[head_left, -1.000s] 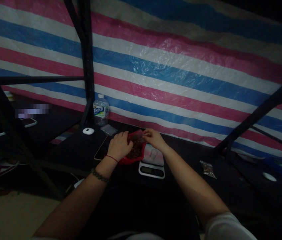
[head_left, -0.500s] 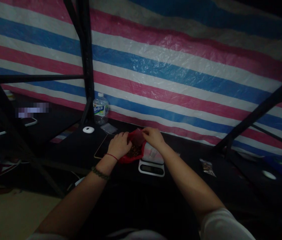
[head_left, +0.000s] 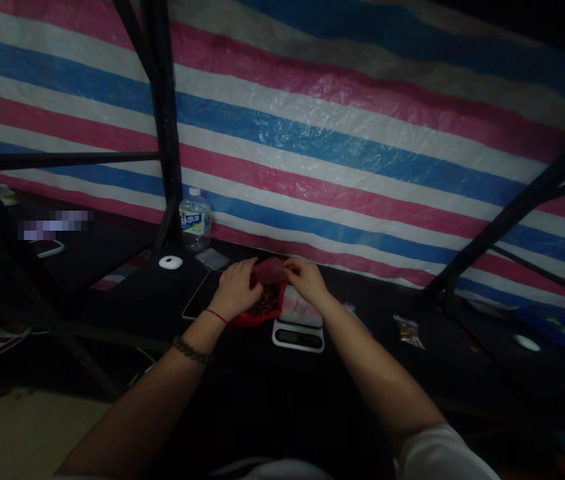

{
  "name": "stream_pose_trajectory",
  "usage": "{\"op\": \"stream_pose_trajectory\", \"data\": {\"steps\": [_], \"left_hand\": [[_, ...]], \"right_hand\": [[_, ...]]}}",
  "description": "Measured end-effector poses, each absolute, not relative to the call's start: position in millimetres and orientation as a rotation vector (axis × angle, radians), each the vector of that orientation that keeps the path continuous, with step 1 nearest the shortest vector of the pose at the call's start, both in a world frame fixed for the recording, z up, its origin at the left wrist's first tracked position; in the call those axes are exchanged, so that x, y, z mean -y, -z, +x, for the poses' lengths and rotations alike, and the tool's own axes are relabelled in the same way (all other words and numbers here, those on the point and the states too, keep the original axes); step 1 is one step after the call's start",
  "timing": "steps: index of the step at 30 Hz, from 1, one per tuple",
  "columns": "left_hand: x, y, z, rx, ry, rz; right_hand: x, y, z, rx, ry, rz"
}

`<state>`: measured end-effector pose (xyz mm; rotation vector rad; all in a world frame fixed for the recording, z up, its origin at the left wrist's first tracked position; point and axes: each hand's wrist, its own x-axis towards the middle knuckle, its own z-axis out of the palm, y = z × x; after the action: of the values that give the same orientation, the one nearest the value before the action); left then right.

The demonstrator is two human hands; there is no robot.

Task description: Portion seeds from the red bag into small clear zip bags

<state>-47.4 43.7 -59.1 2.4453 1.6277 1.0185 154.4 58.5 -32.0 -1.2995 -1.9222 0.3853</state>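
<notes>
A red bag [head_left: 265, 313] lies open on the black table, with small brown pieces inside it. My left hand [head_left: 236, 288] grips the bag's left side, the thumb at its opening and the fingers toward the back. Above the opening hangs a small see-through plastic bag [head_left: 273, 272], reddish against the red behind it. My right hand [head_left: 307, 280] pinches its right edge between thumb and fingers. Just right of the red bag stands a silver kitchen scale [head_left: 298, 337] with a dark display. Something clear lies on its plate, too dim to make out.
A phone [head_left: 201, 297] lies left of the red bag. Behind it are a clear bottle [head_left: 195, 220], a flat plastic bag [head_left: 212, 259] and a white round object [head_left: 170, 263]. A filled small bag [head_left: 409, 331] lies to the right. Black metal posts [head_left: 165, 120] frame the table.
The whole view has shifted slightly, so things sit a little further left. My right hand still pinches the clear bag, which now spreads wider and flatter over the opening.
</notes>
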Motion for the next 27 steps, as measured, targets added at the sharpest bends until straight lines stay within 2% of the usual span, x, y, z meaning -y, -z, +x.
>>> {"op": "stream_pose_trajectory", "data": {"steps": [3, 7, 11, 14, 21, 27], "left_hand": [[-39, 55, -46, -1.508, -1.086, 2.435], [-29, 46, -40, -1.171, -1.262, 2.169], [-15, 38, -28, -0.893, -1.26, 1.816], [-3, 37, -16, -0.793, -1.182, 1.775], [31, 53, 17, -0.699, -0.841, 2.051], [32, 68, 22, -0.711, -1.019, 2.119]], "right_hand": [[-48, 33, 160, 1.806, -0.545, -1.188], [-23, 36, 173, 1.574, -0.935, -1.07], [9, 45, 196, 1.393, -1.039, -1.147], [37, 50, 211, 1.405, -1.0, -1.152], [88, 49, 214, 1.801, -0.572, -1.277], [58, 70, 286, 1.348, -0.495, -1.476]]}}
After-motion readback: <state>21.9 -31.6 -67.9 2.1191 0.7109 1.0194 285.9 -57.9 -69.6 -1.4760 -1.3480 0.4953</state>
